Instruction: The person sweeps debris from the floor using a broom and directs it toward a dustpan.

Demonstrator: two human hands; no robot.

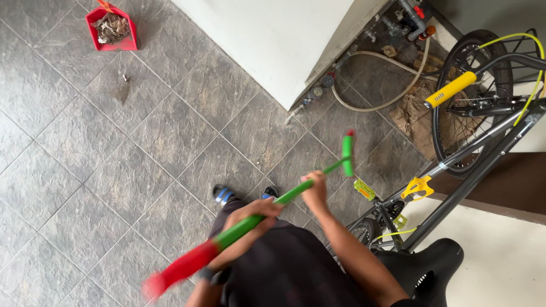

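Grey tiled floor (170, 131), bicycle (478, 136) alongside. Both hands' fingers (263, 209) are wrapped around the green broom handle (284, 198).

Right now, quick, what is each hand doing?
Left hand: closed around the green and red broom handle, lower down.
Right hand: closed around the same handle, nearer the green head.
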